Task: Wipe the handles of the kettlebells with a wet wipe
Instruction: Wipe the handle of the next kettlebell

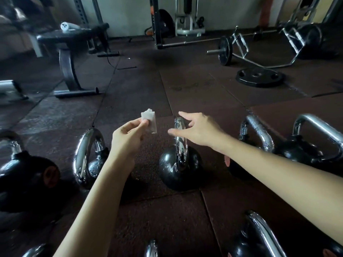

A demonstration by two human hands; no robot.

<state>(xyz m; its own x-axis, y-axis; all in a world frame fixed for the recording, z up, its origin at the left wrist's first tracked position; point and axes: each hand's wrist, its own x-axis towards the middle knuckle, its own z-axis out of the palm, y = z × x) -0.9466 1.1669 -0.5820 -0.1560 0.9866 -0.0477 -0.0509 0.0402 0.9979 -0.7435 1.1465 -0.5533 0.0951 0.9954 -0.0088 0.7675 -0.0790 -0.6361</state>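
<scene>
Chrome covers the handle (180, 138) of a black kettlebell (178, 169) that is stood upright on the rubber floor (167, 219). A folded white wipe (149, 120) is pinched between the thumb and fingers of the left hand (128, 136) and is held in the air just left of the handle's top, apart from it. The right hand (198, 129) is spread open with nothing held, its thumb and forefinger set at either side of the handle's top; whether the metal is touched cannot be told through the blur. A left kettlebell (89, 154) and a right kettlebell (258, 127) are stood beside the black one, and a near kettlebell (259, 234) is placed closer to the camera. Well beyond it, a bench (70, 52) is seen to the left and a plate (259, 76) lies flat to the right.
</scene>
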